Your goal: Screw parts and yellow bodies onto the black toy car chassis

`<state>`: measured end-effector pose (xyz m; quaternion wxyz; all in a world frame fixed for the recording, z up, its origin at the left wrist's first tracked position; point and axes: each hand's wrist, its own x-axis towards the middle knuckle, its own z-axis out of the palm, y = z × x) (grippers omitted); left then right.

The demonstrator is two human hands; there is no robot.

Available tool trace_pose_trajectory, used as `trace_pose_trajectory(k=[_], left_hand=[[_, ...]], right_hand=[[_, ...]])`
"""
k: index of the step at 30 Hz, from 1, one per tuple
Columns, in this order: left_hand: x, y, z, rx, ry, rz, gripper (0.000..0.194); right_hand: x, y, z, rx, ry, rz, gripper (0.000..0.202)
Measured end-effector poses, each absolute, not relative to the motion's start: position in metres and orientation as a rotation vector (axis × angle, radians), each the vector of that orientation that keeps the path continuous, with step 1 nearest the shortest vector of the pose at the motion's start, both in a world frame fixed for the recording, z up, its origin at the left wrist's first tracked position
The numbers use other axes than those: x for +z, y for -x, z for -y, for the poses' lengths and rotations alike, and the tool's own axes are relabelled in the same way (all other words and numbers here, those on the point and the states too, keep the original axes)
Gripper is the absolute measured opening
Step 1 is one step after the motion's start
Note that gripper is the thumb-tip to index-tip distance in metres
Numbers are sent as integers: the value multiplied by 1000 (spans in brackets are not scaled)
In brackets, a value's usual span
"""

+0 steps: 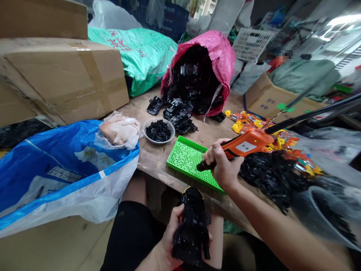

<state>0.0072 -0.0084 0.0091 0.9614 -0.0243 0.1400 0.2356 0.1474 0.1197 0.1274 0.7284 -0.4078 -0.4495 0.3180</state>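
Note:
My left hand (169, 235) grips a black plastic toy car (193, 226), with a bit of yellow at its far end, low over my lap. My right hand (225, 169) is wrapped round an orange and black electric screwdriver (244, 143); a hook and spring hold its cable end at the right. The screwdriver's black tip is just above a green perforated tray (194, 180) scattered with small screws. Beyond the tray, a clear bowl (159, 142) holds small black parts. Several black car chassis (180, 113) spill from a pink sack (221, 56) behind it.
A blue and white sack (113, 180) gapes open at the left, below cardboard boxes (67, 79). To the right lie a heap of black parts (270, 177), orange and yellow pieces (239, 122) and a clear tub (316, 214). A green sack (146, 52) stands behind.

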Motion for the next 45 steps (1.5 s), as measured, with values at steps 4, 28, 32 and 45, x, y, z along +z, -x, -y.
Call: trace_pose_trajectory(k=[4, 28, 32, 45], left_hand=[[15, -5, 6, 540, 35, -273, 60], [5, -9, 9, 481, 82, -261, 72], [4, -9, 10, 464, 92, -274, 73], [9, -8, 7, 430, 57, -306, 82]], right_hand=[[122, -148, -123, 694, 931, 991, 20], [119, -148, -123, 714, 894, 988, 18], [133, -148, -120, 703, 897, 986, 23], [154, -140, -38, 872, 859, 1138, 13]])
